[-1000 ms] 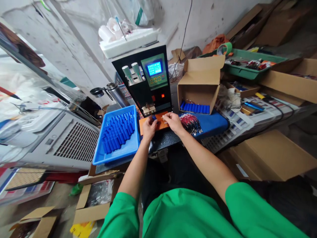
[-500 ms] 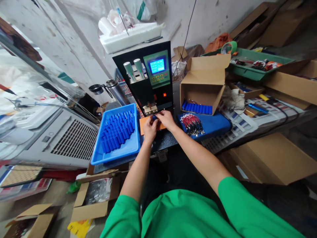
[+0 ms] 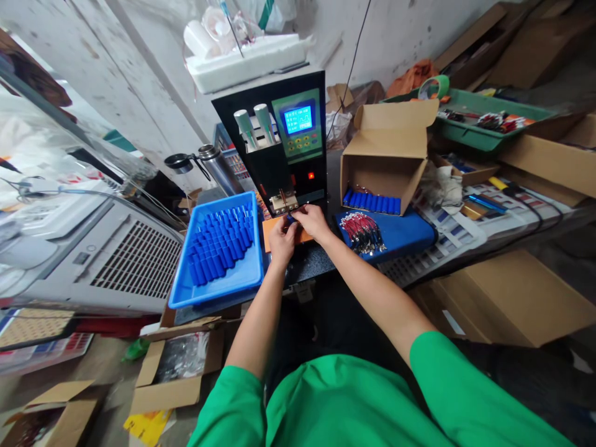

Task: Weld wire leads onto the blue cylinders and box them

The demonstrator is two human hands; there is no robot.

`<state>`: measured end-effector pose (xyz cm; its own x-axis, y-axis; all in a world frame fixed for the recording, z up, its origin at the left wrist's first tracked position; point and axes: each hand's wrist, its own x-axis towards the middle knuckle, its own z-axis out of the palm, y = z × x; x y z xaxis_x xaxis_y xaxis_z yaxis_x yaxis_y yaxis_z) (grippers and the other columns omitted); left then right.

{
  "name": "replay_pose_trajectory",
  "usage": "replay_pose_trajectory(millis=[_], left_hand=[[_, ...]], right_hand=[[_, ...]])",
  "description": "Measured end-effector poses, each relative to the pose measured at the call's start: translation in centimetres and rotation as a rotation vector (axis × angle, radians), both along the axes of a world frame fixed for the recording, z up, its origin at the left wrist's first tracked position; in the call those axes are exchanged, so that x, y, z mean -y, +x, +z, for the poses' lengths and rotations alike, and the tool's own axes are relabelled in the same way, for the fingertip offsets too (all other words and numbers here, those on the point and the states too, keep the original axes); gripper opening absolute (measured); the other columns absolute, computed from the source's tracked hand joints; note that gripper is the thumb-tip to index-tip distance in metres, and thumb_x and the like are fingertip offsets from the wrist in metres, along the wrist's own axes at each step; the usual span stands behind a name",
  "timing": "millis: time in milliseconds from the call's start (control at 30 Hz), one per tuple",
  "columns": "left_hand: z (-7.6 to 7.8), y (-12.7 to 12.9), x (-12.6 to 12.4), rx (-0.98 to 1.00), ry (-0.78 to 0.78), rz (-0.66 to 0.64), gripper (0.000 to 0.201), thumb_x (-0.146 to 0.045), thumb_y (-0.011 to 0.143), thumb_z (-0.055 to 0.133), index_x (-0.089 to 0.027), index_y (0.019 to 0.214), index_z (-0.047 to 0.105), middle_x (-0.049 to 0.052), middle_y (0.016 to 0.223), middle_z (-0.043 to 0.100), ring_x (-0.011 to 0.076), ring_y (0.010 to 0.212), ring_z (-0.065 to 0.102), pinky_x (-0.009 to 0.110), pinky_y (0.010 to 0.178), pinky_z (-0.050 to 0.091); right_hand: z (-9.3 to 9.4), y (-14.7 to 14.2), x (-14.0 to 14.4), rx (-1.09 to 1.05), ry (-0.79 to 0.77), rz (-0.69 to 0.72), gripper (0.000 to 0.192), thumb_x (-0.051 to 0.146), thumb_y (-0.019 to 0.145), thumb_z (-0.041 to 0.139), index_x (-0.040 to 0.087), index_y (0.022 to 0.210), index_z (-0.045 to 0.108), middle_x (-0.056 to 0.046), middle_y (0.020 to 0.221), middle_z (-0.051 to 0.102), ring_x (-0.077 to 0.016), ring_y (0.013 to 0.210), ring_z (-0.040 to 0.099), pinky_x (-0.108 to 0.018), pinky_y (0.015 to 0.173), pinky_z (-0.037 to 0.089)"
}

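Note:
My left hand [image 3: 282,242] is closed, its fingertips pinching a blue battery cell [image 3: 289,219] that is mostly hidden by the fingers. My right hand [image 3: 311,222] meets it from the right, thumb and fingers pinched together at the same cell; a thin dark strand shows by its fingertips, too small to name surely. Both hands work over an orange block [image 3: 270,232], just below the electrodes [image 3: 283,200] of a black spot welder [image 3: 305,180] with a lit blue screen. Right of my hands, a bundle of red and black wire leads [image 3: 361,231] lies on a blue pad [image 3: 405,234].
At left stands a blue tray [image 3: 235,287] with many upright blue cells. An open cardboard box [image 3: 388,133] at right holds a row of blue cells with wires. Behind the tray is a steel flask [image 3: 221,169]. A green tray [image 3: 493,141] sits at the far right.
The view has shifted slightly, so the welder appears a little further right. My hands stay in nearly the same place and pose beneath the electrodes.

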<state>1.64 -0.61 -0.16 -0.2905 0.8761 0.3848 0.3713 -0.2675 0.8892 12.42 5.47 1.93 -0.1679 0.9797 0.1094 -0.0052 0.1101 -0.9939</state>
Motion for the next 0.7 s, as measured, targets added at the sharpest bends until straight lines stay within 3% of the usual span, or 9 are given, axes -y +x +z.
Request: replay_pose_trajectory(millis=[367, 700], left_hand=[[0.29, 0.2, 0.08, 0.005, -0.002, 0.009, 0.023, -0.032, 0.088, 0.064, -0.017, 0.103, 0.073, 0.003, 0.088, 0.073, 0.0159, 0.079, 0.067, 0.028, 0.079, 0.054], [-0.59, -0.13, -0.3, 0.036, -0.013, -0.004, 0.031, -0.037, 0.088, 0.066, -0.017, 0.112, 0.071, 0.006, 0.096, 0.075, 0.0178, 0.083, 0.069, 0.03, 0.08, 0.056]], right_hand=[[-0.5, -0.36, -0.38, 0.021, 0.011, -0.017, 0.014, 0.031, 0.076, 0.066, 0.018, 0.072, 0.066, -0.003, 0.073, 0.07, -0.0178, 0.073, 0.064, -0.025, 0.065, 0.047], [-0.5, -0.3, -0.26, -0.003, -0.001, -0.011, 0.012, 0.029, 0.077, 0.066, 0.017, 0.073, 0.067, -0.003, 0.074, 0.071, -0.0191, 0.073, 0.065, -0.027, 0.066, 0.048]])
